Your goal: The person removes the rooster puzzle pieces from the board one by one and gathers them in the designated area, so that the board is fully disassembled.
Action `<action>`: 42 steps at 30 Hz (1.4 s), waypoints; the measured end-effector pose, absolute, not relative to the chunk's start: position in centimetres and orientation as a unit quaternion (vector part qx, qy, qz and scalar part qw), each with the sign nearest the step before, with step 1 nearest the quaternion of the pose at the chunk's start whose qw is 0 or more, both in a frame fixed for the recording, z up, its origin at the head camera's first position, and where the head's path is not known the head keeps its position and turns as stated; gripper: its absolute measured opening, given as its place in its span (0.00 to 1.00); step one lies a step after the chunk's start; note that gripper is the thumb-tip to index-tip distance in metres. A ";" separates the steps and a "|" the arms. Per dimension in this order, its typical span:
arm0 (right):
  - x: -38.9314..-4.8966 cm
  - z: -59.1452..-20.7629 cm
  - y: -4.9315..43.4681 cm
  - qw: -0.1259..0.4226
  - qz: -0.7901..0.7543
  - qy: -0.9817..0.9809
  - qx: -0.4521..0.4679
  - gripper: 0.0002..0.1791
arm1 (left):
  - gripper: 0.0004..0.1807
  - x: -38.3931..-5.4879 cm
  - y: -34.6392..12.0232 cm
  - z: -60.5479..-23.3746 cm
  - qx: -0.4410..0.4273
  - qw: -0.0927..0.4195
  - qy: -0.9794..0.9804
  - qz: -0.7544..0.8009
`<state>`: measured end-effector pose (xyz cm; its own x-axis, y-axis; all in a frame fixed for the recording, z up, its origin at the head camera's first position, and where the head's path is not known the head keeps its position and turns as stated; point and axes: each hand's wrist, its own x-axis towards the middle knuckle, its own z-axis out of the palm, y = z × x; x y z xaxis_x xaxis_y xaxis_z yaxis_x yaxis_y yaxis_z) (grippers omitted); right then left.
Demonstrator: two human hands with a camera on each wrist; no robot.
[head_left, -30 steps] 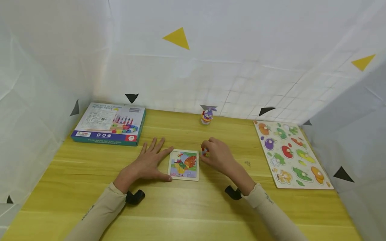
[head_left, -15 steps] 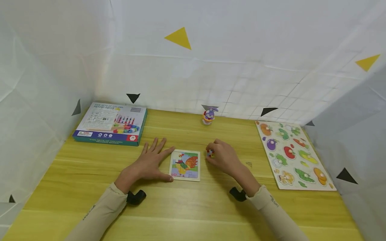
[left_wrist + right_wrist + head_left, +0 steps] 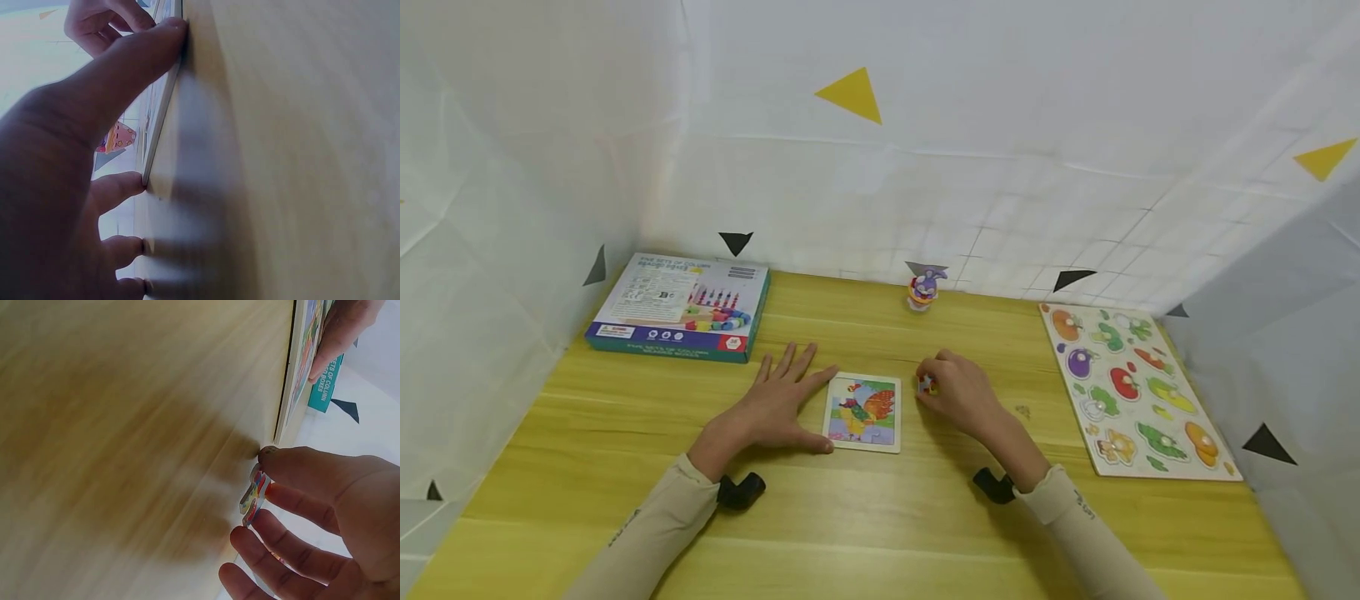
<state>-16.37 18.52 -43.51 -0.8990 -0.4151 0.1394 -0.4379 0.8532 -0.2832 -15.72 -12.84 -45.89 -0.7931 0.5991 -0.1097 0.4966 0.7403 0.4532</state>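
White sheeting (image 3: pixel 1090 100) backs the counter (image 3: pixel 850 525). Left hand (image 3: pixel 767 412): grip spread wide, nothing held; thumb and index touch the rooster jigsaw (image 3: pixel 863 412) at its left corners, presumably bracing it. Right hand (image 3: pixel 966 396): grip narrowed, pinching at least one jigsaw piece (image 3: pixel 255 492) just beyond the opposite side.

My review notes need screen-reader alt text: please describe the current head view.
A person's right hand pinches a small puzzle piece beside a square bird puzzle, whose left edge the spread left hand touches. On the yellowish table are a flat box at left, a purple rabbit toy behind, and a vegetable board at right.
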 end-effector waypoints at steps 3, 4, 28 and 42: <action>-16.4 -43.6 18.5 0.036 0.157 -0.962 0.222 0.10 | 0.62 -15.7 -12.8 -45.9 0.298 0.126 0.923 0.206; -16.4 -43.6 18.5 0.035 0.157 -0.962 0.222 0.10 | 0.62 -15.7 -12.8 -45.9 0.298 0.126 0.923 0.206; -16.3 -42.4 16.0 0.030 0.174 -0.953 0.248 0.15 | 0.62 -15.7 -12.7 -45.7 0.293 0.129 0.924 0.208; -16.6 -42.8 12.7 0.009 0.201 -0.935 0.293 0.13 | 0.61 -15.8 -12.8 -45.8 0.294 0.129 0.924 0.208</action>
